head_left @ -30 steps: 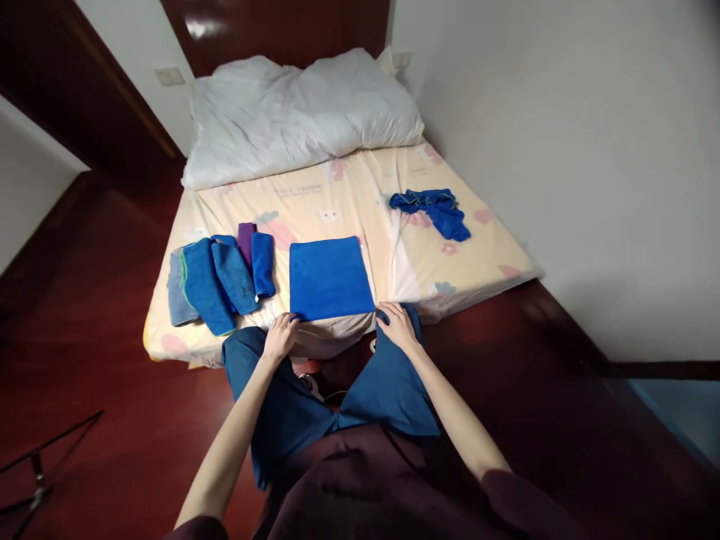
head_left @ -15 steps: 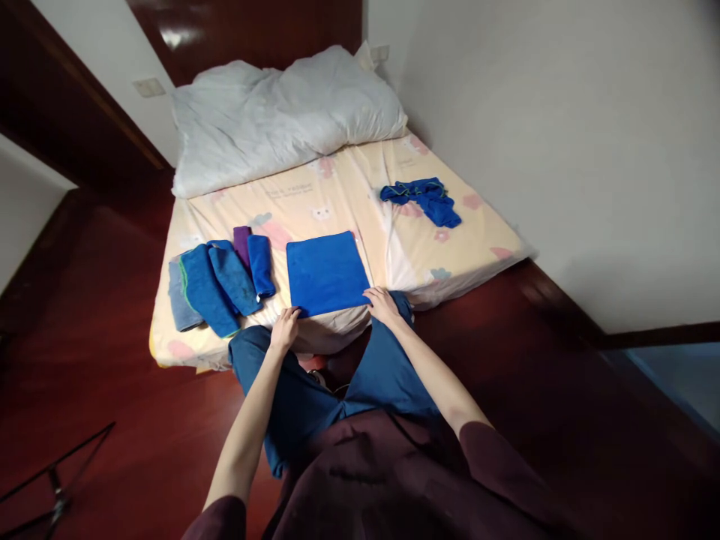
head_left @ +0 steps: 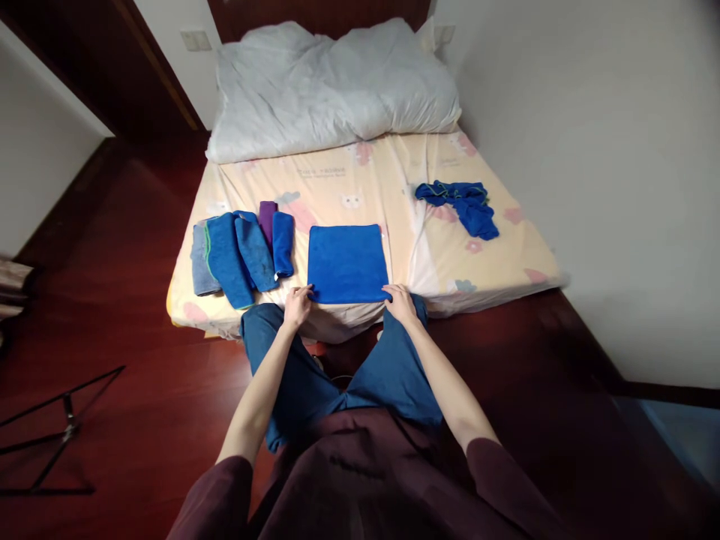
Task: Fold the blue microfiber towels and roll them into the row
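Observation:
A blue towel (head_left: 347, 262) lies flat and square at the near edge of the bed. My left hand (head_left: 298, 305) pinches its near left corner, fingers closed. At the near right corner, my right hand (head_left: 400, 304) grips the cloth between thumb and fingers. Just left of the towel sits a rolled blue towel (head_left: 283, 244), with a purple towel (head_left: 268, 220) partly hidden behind it. Farther left are a stained blue towel (head_left: 256, 251), a green-edged blue towel (head_left: 228, 259) and a grey-blue towel (head_left: 203, 262), side by side.
A crumpled blue cloth (head_left: 464, 205) with green edging lies on the right of the patterned bed sheet (head_left: 360, 176). A white quilt (head_left: 337, 86) is heaped at the headboard. Black stand legs (head_left: 68, 431) rest on the floor at left. A wall (head_left: 574, 150) borders the right side.
The camera view has turned, so the bed appears shifted and more level. Both hands stay at the near corners of the blue towel, which still lies flat.

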